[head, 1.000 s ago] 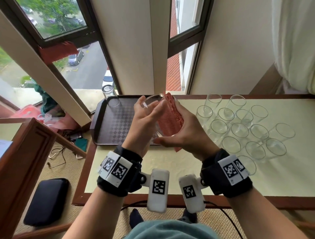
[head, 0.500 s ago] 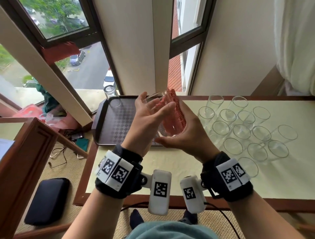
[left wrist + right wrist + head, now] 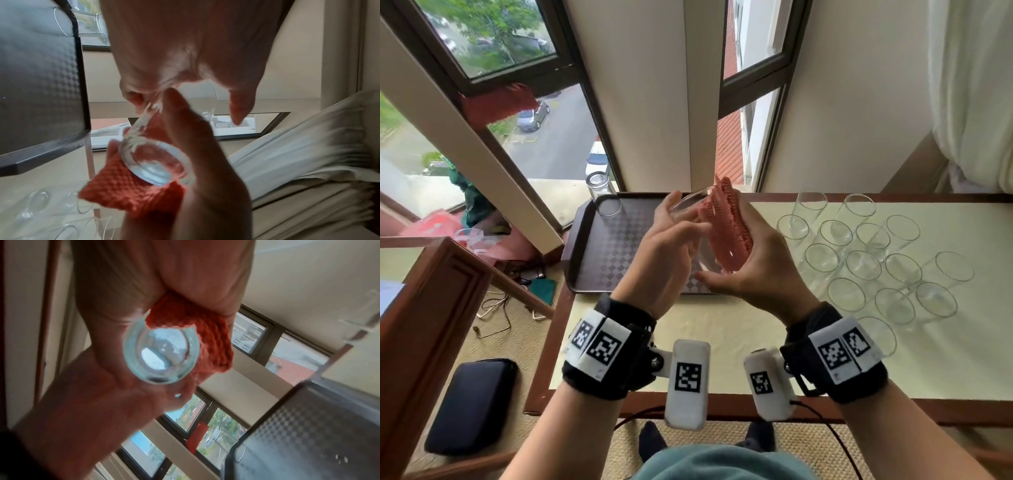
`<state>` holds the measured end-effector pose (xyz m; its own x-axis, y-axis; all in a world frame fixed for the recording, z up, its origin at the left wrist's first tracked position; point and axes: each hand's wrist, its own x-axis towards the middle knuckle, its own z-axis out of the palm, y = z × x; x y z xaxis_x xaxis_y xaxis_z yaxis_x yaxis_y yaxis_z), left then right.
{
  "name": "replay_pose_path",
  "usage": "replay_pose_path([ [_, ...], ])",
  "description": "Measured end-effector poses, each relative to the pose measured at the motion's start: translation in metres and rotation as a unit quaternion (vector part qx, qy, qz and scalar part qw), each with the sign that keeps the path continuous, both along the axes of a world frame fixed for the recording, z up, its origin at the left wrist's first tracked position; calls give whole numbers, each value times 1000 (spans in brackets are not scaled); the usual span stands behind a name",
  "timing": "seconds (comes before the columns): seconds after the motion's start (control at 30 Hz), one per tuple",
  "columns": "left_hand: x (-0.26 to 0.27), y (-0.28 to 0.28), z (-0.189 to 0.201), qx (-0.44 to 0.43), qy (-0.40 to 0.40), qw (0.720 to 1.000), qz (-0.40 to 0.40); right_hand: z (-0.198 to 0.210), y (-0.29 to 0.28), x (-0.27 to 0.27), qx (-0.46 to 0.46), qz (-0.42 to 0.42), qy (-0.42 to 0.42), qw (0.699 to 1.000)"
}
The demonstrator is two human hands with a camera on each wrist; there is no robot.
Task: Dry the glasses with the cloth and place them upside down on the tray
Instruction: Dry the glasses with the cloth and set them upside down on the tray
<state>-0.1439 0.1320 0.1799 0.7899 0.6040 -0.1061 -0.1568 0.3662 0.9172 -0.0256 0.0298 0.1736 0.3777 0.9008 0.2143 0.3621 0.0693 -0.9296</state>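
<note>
My left hand (image 3: 674, 236) holds a clear glass (image 3: 688, 205) tilted in the air above the tray's right part, its thick base (image 3: 156, 164) towards me. A red knitted cloth (image 3: 726, 229) is pressed against the glass's right side by my right hand (image 3: 751, 263), whose thumb lies under the base. In the right wrist view the cloth (image 3: 207, 331) wraps the glass (image 3: 162, 352) from above. One glass (image 3: 602, 197) stands upside down at the far left corner of the dark tray (image 3: 616, 250). Several glasses (image 3: 866, 263) stand mouth up on the table to the right.
The table (image 3: 722, 329) ends in a brown wooden edge near me. Windows and a pillar rise right behind the tray. To the left are a wooden cabinet (image 3: 424, 308), cables and a black case (image 3: 469, 404) on the floor.
Both hands stay on the glass above the tray. The cloth has shifted a little along the glass and my left fingers have moved round it.
</note>
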Motion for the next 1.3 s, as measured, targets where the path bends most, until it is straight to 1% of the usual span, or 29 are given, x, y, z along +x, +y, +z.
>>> replay_pose_path([
  [0.07,4,-6,0,14,20,1000,10,-2,2,-1,-2,9,14,1000],
  [0.13,7,-9,-2,14,16,999,26,-2,2,-1,-8,37,89,995],
  [0.17,7,-10,-3,7,0,999,33,-2,1,-1,-10,57,136,989],
  [0.23,6,-8,-4,-2,-28,999,16,-3,0,0,-13,97,222,970],
  [0.3,5,-4,-4,17,-14,1000,1,-4,0,2,-17,114,262,958],
  [0.37,5,-4,0,39,16,999,20,-4,3,4,-20,89,246,965],
  [0.4,6,-3,-1,37,27,998,45,-4,4,5,-22,64,206,976],
  [0.47,7,-1,-7,19,35,996,84,-6,7,7,-25,17,79,996],
  [0.5,8,-2,-7,20,37,996,80,-7,8,7,-25,3,15,1000],
  [0.53,10,-3,-7,25,48,996,71,-8,9,5,-24,-4,-32,999],
  [0.57,11,-4,-9,32,59,996,66,-9,9,3,-24,-5,-54,998],
  [0.6,12,-5,-9,39,67,995,70,-9,10,1,-24,0,-56,998],
  [0.63,14,-6,-9,45,71,993,78,-8,9,1,-22,10,-34,999],
  [0.73,14,-8,-9,25,43,995,84,-6,6,4,-15,57,105,993],
  [0.83,8,-6,-10,2,-11,999,35,-7,1,4,-12,100,227,969],
  [0.9,4,-5,-6,13,-18,1000,-4,-7,0,4,-12,111,260,959],
  [0.97,2,-2,-4,15,-10,1000,-6,-5,0,6,-15,92,236,967],
  [1.0,2,0,-3,7,-1,1000,11,-4,1,7,-17,72,200,977],
  [1.07,2,4,-1,-11,9,999,42,-3,4,8,-16,33,92,995],
  [1.13,4,5,-2,-9,18,999,41,-6,6,4,-4,11,-8,1000],
  [1.17,6,5,-3,0,27,999,45,-7,7,1,2,5,-36,999],
  [1.2,8,3,-3,9,38,998,53,-8,8,0,6,3,-41,999],
  [1.23,9,1,-4,16,42,997,64,-8,8,-1,8,10,-21,1000],
  [1.3,10,-4,-3,26,30,996,80,-5,6,-1,11,42,71,997],
])
